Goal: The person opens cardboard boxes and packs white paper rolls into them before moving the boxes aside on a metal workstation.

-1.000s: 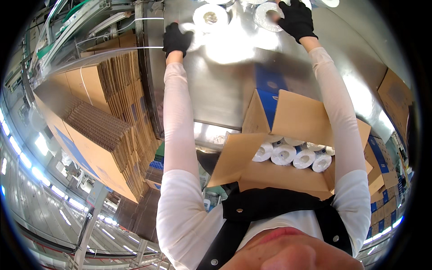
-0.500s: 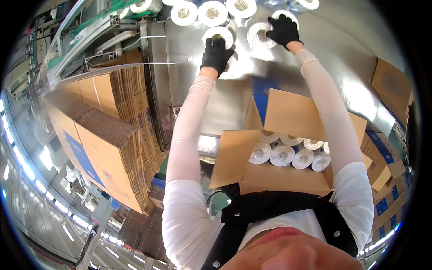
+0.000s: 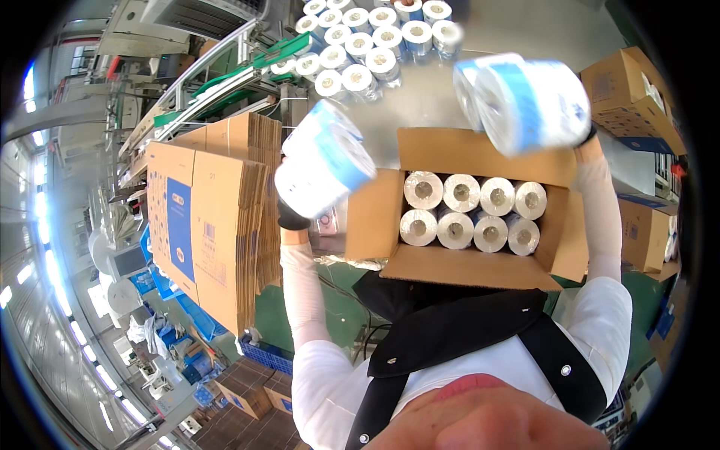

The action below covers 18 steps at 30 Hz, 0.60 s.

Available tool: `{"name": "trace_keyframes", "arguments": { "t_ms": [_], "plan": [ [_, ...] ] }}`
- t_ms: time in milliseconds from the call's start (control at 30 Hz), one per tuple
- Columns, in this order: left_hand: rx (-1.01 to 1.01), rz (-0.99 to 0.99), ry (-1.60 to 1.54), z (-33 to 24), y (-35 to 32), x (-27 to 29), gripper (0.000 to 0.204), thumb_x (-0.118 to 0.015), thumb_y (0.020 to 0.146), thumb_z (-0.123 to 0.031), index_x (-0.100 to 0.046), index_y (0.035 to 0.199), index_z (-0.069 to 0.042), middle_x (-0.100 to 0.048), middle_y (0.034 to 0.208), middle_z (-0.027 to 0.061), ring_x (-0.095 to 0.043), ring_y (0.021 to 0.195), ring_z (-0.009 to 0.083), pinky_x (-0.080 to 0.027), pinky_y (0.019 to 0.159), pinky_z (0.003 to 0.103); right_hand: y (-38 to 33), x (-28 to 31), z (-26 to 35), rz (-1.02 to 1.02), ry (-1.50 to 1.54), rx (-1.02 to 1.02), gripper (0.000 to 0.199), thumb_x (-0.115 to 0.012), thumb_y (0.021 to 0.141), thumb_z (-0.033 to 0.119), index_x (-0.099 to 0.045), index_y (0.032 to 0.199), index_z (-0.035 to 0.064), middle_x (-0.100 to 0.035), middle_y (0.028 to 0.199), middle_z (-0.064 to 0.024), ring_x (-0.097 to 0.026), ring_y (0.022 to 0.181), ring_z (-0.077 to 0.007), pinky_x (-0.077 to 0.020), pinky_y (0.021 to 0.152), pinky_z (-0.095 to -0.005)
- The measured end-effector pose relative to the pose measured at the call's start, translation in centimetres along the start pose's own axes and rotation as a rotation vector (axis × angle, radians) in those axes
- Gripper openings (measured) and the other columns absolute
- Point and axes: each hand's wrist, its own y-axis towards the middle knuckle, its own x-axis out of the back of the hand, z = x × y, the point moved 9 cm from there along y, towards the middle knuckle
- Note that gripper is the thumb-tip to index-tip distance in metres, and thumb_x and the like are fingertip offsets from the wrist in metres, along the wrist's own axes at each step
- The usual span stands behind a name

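Observation:
Raised left of the open cardboard box (image 3: 472,276), my left hand (image 3: 291,217) in a black glove grips wrapped paper rolls (image 3: 319,169) with blue and white film. On the other side, my right hand (image 3: 589,136), mostly hidden behind its load, holds up more wrapped paper rolls (image 3: 551,105) above the box's far right corner. Both loads are blurred by motion, and most of my fingers are behind them. Inside the box, white paper rolls (image 3: 454,229) stand on end in two rows, their cores facing up.
Several more wrapped rolls (image 3: 358,46) stand on the metal table (image 3: 427,90) beyond the box. At left leans a thick stack of flattened cartons (image 3: 217,225), beside a green-edged conveyor rail (image 3: 225,82). Filled cartons (image 3: 622,90) stand at the right.
Both hands have come back from the far rolls toward the box, each now lifting wrapped rolls. The view has shifted, showing the box's inside and the table's rolls more fully.

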Motion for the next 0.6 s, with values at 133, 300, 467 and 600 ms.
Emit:
{"name": "trace_keyframes", "arguments": {
  "t_ms": [133, 300, 467, 600],
  "plan": [
    [-0.085, 0.218, 0.037, -10.4, -4.1, -6.2, 0.048, -0.064, 0.080, -0.011, -0.050, 0.126, -0.008, -0.049, 0.128, 0.0153, -0.046, 0.120, 0.0275, -0.034, 0.104, 0.040, -6.6, -11.4, -3.9, 0.033, -0.166, -0.003, 0.045, -0.055, 0.089, 0.028, -0.043, 0.127, 0.0068, -0.047, 0.127, -0.0106, -0.043, 0.122, -0.0210, -0.0329, 0.105, -0.0349],
    [-0.675, 0.425, 0.755, -13.5, -9.6, -17.1, 0.033, -0.065, 0.062, -0.009, -0.068, 0.094, -0.016, -0.053, 0.116, 0.0223, -0.047, 0.113, 0.0402, -0.030, 0.104, 0.051, -6.8, -17.8, -9.5, 0.353, -1.407, -0.105, 0.054, -0.079, 0.052, 0.047, -0.061, 0.084, 0.0081, -0.054, 0.097, -0.0101, -0.050, 0.093, -0.0261, -0.0402, 0.086, -0.0365],
    [-0.641, 0.340, 0.858, -6.7, -10.8, -19.3, 0.021, -0.063, 0.066, -0.015, -0.066, 0.087, -0.013, -0.054, 0.110, 0.0235, -0.048, 0.109, 0.0401, -0.030, 0.103, 0.054, -7.7, -20.9, -19.3, 0.748, -1.850, 0.359, 0.048, -0.077, 0.048, 0.036, -0.068, 0.088, 0.0117, -0.053, 0.102, -0.0174, -0.050, 0.094, -0.0353, -0.0408, 0.081, -0.0452],
    [-0.516, 0.479, 0.799, -1.0, -9.4, -21.8, 0.033, -0.066, 0.069, -0.016, -0.064, 0.102, -0.013, -0.051, 0.119, 0.0248, -0.041, 0.120, 0.0410, -0.024, 0.107, 0.052, -5.4, -16.2, -23.0, 0.557, -1.828, 0.221, 0.054, -0.077, 0.051, 0.036, -0.067, 0.099, 0.0138, -0.055, 0.096, -0.0156, -0.051, 0.093, -0.0351, -0.0415, 0.082, -0.0452]
  ]
}}
